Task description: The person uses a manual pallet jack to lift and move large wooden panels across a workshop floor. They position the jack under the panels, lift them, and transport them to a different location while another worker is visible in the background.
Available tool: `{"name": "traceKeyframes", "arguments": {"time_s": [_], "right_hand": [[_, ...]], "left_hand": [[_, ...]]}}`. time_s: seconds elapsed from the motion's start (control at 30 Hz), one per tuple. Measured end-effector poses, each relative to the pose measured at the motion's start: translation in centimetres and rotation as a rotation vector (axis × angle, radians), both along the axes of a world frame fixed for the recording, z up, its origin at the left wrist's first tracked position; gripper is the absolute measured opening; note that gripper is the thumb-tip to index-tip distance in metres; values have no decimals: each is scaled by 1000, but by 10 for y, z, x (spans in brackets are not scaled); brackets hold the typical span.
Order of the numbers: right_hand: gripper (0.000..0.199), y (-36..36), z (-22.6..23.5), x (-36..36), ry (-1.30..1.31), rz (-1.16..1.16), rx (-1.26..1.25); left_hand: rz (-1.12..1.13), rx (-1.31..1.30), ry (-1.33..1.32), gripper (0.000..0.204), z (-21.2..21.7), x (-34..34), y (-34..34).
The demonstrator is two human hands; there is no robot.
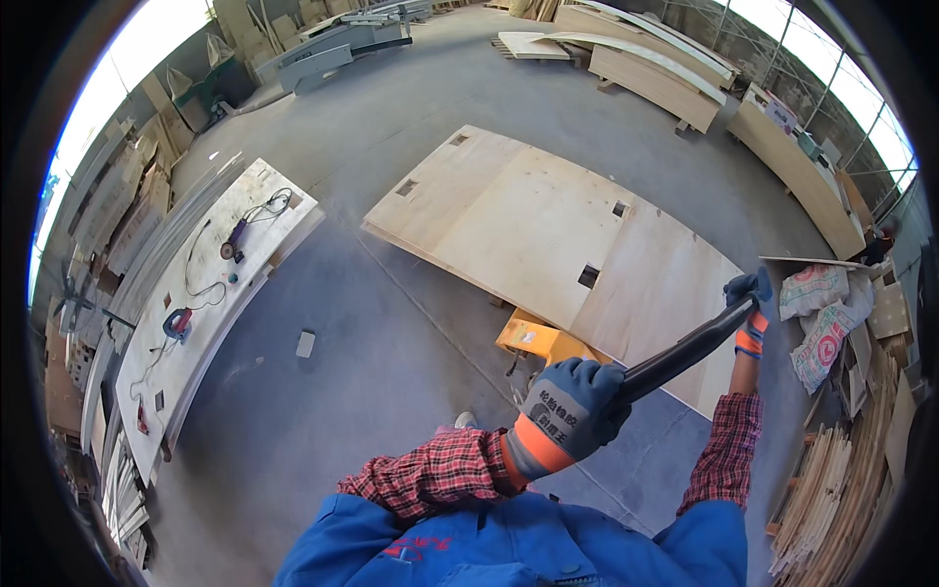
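My left hand (570, 409), in a grey-blue glove with an orange cuff, is wrapped round the near end of a thick black handle bar (690, 349). At its far end my right hand (750, 296), gloved alike, closes on the bar. The bar slants up to the right in front of me. Beyond and below it lies a stack of large plywood sheets (528, 210) with rectangular cutouts. A yellow pallet jack (544, 338) shows partly at the stack's near edge; whether the bar joins it is hidden behind my left hand and arm.
On the left, a long pale board stack (196, 323) carries an angle grinder (233, 242), a jigsaw (177, 324) and cords. Filled sacks (827, 338) and wood strips (817, 489) lie at right. A small pale block (305, 343) rests on the concrete floor (323, 421).
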State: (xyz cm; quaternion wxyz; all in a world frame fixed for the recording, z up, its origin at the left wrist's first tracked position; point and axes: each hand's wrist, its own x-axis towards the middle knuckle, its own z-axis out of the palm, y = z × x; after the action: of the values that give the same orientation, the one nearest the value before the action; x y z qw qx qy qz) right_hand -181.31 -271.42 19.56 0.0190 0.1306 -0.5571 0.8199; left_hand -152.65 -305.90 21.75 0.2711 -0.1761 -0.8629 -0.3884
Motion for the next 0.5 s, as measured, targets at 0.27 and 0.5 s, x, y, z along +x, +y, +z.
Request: {"name": "traceKeyframes", "arguments": {"time_s": [0.27,0.5], "right_hand": [[53,-58,-1,-44,131,-247,1],[44,-67,-10,-82,32,-270,-444]], "left_hand": [[-91,-5,8,30,14,-69,-62],[-182,-21,7,28,24,-120,-97]]}}
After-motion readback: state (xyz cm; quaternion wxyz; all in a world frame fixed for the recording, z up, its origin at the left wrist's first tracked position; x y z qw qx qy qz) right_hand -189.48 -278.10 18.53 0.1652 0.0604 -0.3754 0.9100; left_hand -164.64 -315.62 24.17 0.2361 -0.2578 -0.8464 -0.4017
